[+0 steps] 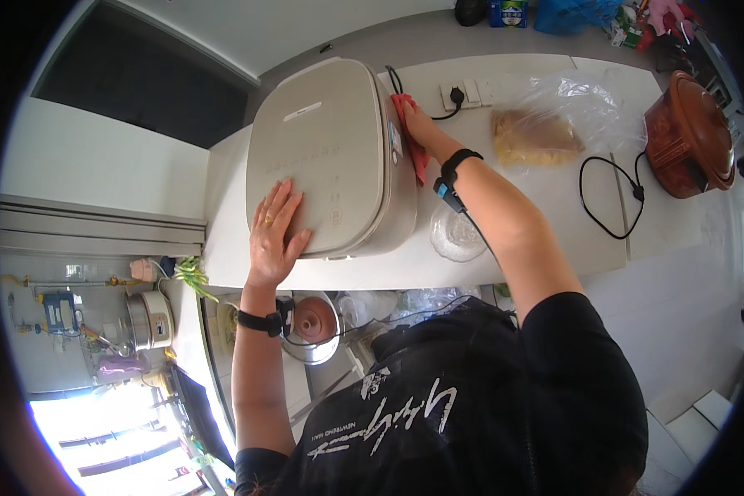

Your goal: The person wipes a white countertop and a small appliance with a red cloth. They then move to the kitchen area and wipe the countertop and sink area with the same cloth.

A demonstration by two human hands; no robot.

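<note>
A large beige kitchen appliance with a rounded lid (pixel 328 149), perhaps a rice cooker, stands on the white countertop (pixel 235 260). My left hand (pixel 276 232) lies on the near left part of its lid, fingers spread, a ring on one finger. At the appliance's right side, my right hand (pixel 425 127) holds a red cloth (pixel 418 158) against the wall of the body, towards the back. Part of the cloth is hidden behind the hand. A clear glass bowl (pixel 456 235) sits below my right forearm.
A black plug (pixel 457 95) is in the countertop socket. To the right are a plastic bag with yellowish contents (pixel 533 136), a looped black cable (pixel 586 198) and a brown lidded pot (pixel 682 142). Green stalks (pixel 192 276) lie at the left.
</note>
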